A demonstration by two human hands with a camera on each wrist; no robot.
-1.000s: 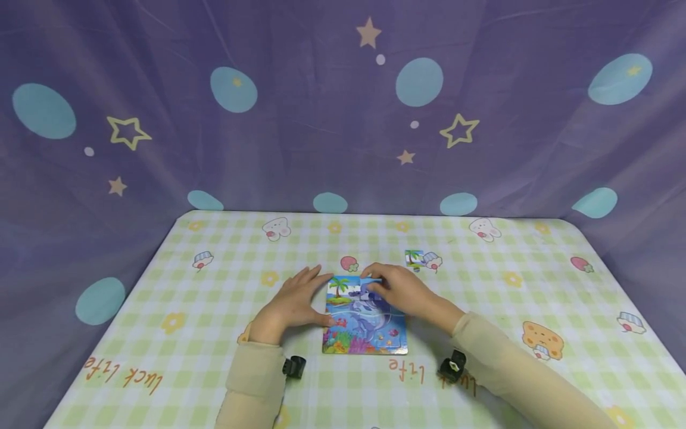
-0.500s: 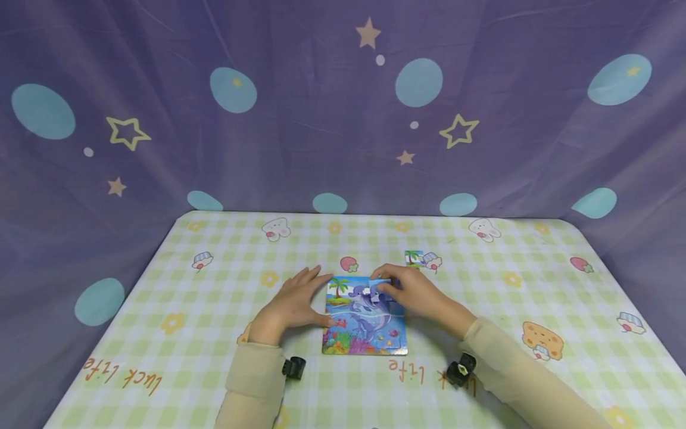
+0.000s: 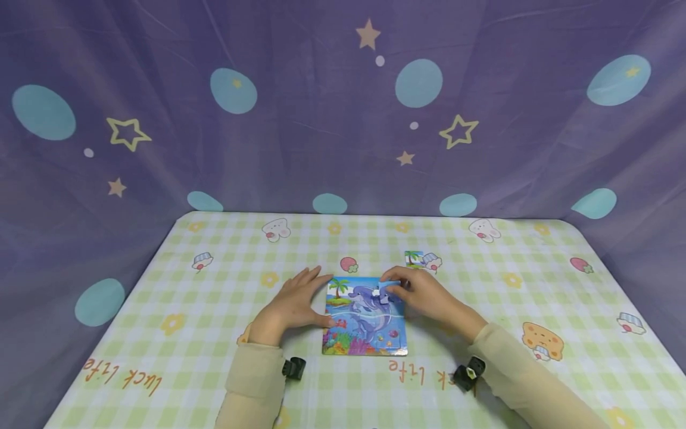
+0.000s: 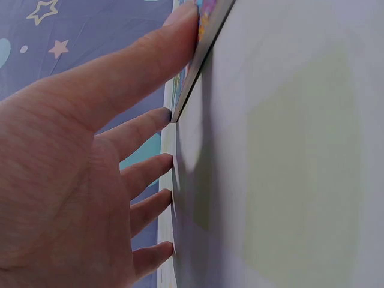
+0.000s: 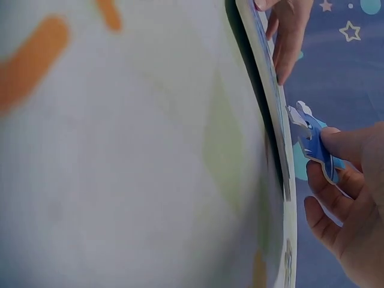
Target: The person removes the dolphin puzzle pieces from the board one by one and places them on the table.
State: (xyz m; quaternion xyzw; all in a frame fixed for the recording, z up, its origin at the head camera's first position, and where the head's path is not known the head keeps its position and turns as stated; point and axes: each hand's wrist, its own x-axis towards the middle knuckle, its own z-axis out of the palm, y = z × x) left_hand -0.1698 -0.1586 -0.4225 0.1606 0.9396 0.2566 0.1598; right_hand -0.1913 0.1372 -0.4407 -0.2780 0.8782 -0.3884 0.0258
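Note:
A square dolphin jigsaw puzzle [image 3: 359, 333] lies at the middle of the table, showing a palm tree, two dolphins and coral. My left hand [image 3: 295, 304] rests at its left side with spread fingers. In the left wrist view its thumb [image 4: 162, 54] touches the puzzle's edge and the index fingertip is at a corner; the other fingertips touch the table. My right hand [image 3: 423, 293] pinches a blue puzzle piece [image 5: 315, 144] between thumb and fingers. That piece is raised over the puzzle's upper right part, apart from the board in the right wrist view.
A loose puzzle piece with a palm tree [image 3: 413, 258] lies on the table behind the right hand. The tablecloth [image 3: 214, 298] is green checked with printed figures. A purple curtain [image 3: 321, 119] hangs behind the table. Each wrist bears a black camera [image 3: 469, 374].
My right hand has moved right with the puzzle piece, from the puzzle's upper middle to its upper right part. The left hand and the board have stayed in place.

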